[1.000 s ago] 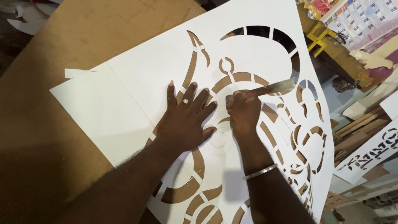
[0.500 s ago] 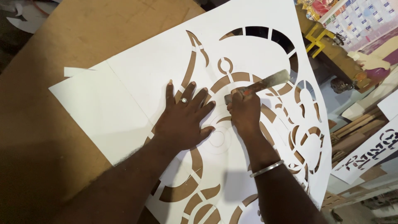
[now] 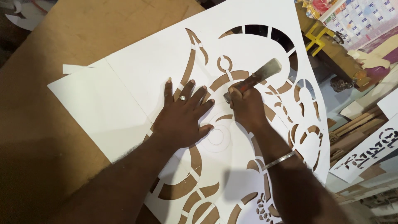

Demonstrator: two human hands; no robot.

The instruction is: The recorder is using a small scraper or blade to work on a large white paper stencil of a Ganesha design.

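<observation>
Large white stencil sheet [image 3: 137,79] fills the middle of the frame, lying flat on a brown board table [image 3: 54,45].

Left hand [image 3: 182,118] pressed flat on the sheet, fingers spread, ring on one finger; it grips nothing, only holds the sheet down at frame centre.

Right hand [image 3: 246,105] closed tight round a cutting knife [image 3: 259,76] with a worn handle, blade end down at the sheet beside the left fingertips; tip hidden by the fist. Metal bangle [image 3: 282,159] on that wrist.

Progress, as judged: many curved shapes already cut through, brown showing beneath, along the top arc, right edge and lower centre. Concentric circles [image 3: 218,135] below the hands only drawn, uncut. Broad left part of the sheet uncut.
</observation>
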